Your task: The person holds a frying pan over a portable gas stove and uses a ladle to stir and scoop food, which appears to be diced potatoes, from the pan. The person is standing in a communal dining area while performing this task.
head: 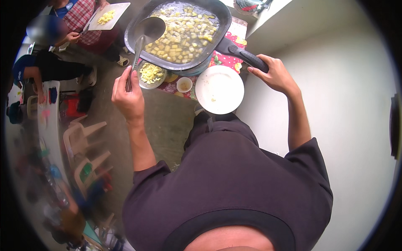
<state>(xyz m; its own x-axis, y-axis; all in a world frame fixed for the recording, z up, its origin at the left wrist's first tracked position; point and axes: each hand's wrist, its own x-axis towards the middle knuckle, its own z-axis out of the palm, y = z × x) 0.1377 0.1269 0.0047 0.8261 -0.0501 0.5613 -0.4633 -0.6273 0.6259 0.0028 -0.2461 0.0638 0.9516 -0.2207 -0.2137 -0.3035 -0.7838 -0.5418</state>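
My left hand grips the handle of a metal ladle, whose bowl is over the left side of a deep, dark pan. Pale yellow diced pieces lie in clear, bubbling liquid inside the pan. On the right, my right hand is closed around the pan's black handle. Below the pan, a glass bowl holds chopped yellow pieces. Beside it stand a small white cup with some brownish contents and a white plate with a few crumbs.
A red patterned cloth covers the table under the pan. To the right rises a white wall. At upper left, a person in a checked apron holds a white cutting board with chopped pieces. Plastic chairs and a long table stand left.
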